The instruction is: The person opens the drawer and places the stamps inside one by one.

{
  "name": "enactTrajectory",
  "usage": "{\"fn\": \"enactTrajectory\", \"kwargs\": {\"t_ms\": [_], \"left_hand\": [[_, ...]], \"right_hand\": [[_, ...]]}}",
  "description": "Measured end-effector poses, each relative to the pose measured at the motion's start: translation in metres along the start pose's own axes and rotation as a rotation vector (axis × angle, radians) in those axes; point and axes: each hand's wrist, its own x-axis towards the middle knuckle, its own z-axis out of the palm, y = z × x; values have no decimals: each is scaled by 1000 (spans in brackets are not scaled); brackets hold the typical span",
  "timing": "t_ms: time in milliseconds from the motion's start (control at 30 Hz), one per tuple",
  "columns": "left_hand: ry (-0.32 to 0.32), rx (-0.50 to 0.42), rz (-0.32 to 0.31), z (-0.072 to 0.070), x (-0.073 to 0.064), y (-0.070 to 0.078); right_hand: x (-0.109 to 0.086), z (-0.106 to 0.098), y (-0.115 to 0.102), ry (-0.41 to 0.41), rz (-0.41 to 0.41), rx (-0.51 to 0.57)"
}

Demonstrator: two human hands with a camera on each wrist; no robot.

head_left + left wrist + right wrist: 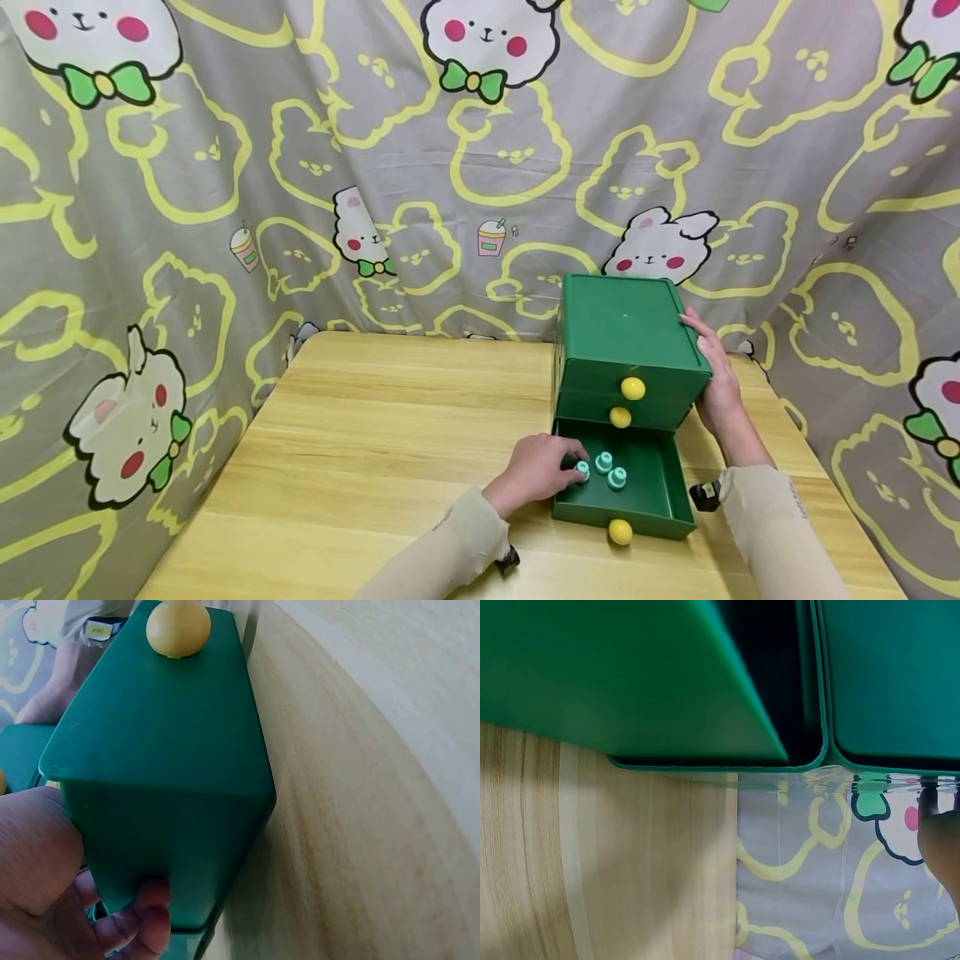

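Note:
A green desktop cabinet (622,325) with yellow ball knobs has its bottom drawer (660,521) pulled out. Two small mint-green, stepped knob-shaped pieces (617,477) stand on the drawer floor. My left hand (536,471) reaches over the drawer's left wall, thumb and forefinger pinching a third such piece (582,472); a dark patch beside the fingertips is unclear. In the left wrist view, curled fingers (150,919) lie by the drawer's outer side. My right hand (712,367) rests against the cabinet's right side, fingers extended near the top edge, also partly visible in the right wrist view.
The cabinet stands at the right of a wooden table (375,417). A grey patterned curtain (420,167) hangs behind and along both sides. The drawer's yellow knob (620,532) sticks out toward the front; two closed drawers sit above.

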Motion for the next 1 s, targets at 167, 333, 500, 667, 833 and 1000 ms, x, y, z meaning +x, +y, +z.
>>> {"fn": "enactTrajectory", "kwargs": {"t_ms": [167, 333, 500, 667, 833, 1000], "left_hand": [[11, -10, 12, 0, 0, -2], [12, -20, 29, 0, 1, -4], [7, -32, 33, -1, 1, -5], [6, -37, 34, 0, -1, -7], [-3, -47, 40, 2, -4, -7], [1, -54, 40, 3, -4, -8]], "right_hand": [[1, 0, -1, -4, -3, -1], [1, 0, -1, -9, -21, 7], [2, 1, 0, -3, -27, 15], [1, 1, 1, -4, -25, 11], [-3, 2, 4, 2, -14, 6], [-3, 3, 5, 7, -18, 8]]}}
